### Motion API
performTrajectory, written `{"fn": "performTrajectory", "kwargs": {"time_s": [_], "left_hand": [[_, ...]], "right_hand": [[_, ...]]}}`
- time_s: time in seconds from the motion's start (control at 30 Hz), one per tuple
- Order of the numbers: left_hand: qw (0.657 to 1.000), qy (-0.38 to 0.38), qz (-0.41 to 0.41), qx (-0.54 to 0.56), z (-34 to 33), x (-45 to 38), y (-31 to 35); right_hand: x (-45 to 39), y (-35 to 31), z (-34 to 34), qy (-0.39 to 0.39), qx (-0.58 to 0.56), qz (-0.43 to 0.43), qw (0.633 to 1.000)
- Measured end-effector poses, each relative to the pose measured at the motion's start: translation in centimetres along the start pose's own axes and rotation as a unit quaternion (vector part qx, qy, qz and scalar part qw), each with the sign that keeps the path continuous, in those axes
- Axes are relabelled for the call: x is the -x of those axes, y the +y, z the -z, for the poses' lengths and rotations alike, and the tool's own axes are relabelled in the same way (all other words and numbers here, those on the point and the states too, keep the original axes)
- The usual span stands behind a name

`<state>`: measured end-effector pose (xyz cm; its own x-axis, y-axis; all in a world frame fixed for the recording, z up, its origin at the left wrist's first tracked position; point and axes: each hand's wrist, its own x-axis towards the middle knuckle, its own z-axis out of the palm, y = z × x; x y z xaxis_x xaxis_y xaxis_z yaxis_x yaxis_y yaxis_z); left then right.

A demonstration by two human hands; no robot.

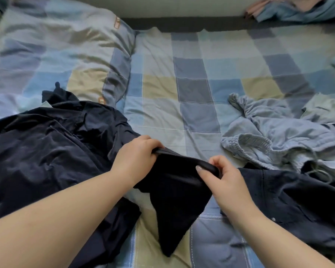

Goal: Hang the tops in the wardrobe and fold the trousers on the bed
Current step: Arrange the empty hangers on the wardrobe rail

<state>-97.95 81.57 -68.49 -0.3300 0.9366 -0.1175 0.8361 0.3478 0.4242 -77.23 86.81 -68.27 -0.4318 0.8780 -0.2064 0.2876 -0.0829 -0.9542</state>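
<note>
A dark navy garment (46, 144) lies spread over the left of the bed, and one end of it is lifted off the sheet in the middle. My left hand (135, 157) grips the top edge of that lifted end, fingers curled over the fabric. My right hand (222, 180) pinches the same edge a little to the right, thumb on the front. Below the hands the cloth hangs down to a point (172, 219). A second dark garment with small buttons (298, 206) lies at the right. Light blue trousers with an elastic waist and drawstring (275, 136) sit crumpled behind it.
The bed has a blue, grey and yellow checked sheet (191, 89). A matching pillow or folded duvet (62, 51) fills the far left. More light blue and pink cloth (302, 8) lies on the ledge at the far right. A pale wall runs behind the bed.
</note>
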Motion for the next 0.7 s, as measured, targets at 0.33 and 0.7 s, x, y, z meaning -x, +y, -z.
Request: {"fn": "performTrajectory", "kwargs": {"time_s": [0.33, 0.7], "left_hand": [[0.995, 0.035, -0.035, 0.091, 17.9, 4.2, 7.8], [0.994, 0.091, 0.008, 0.059, 36.4, 10.4, 15.8]], "right_hand": [[4.5, -17.6, 8.7, 0.038, -0.058, 0.052, 0.996], [13.9, -36.4, 18.3, 0.122, 0.016, 0.183, 0.975]]}}
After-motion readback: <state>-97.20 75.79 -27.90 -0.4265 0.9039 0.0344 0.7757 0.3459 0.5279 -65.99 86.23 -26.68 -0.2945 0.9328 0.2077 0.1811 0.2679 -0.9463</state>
